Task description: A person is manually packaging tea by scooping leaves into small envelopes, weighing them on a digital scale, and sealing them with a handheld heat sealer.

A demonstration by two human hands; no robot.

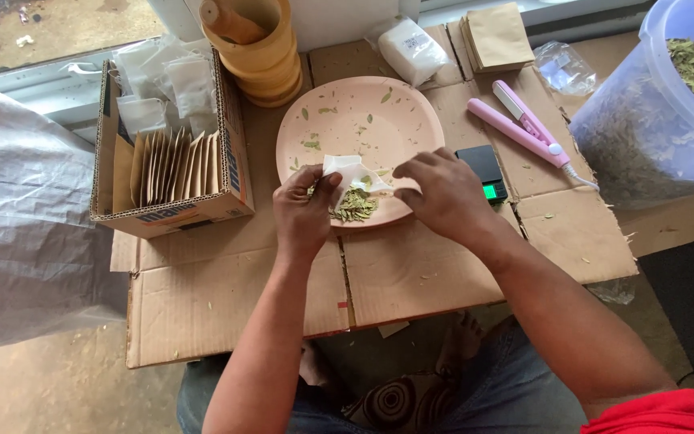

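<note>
- L hand [303,210] & R hand [442,193] were close together, both pinching a small white bag [353,172], fingers clamped on its edges.
- Bag sat over a pile of dried green leaves [355,205] at near rim of pink plate [363,112].
- Black scale [482,171] just R of plate; pink sealer [524,123] beyond.
- Cardboard box [166,153] w/ brown packets on L.
- Stacked bowls [263,52] at back; tub of leaves [668,104] far R.

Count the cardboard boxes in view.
1: an open brown corrugated cardboard box left of the round pink plate, holding paper packets. The flattened cardboard sheet underneath is not counted.
</note>
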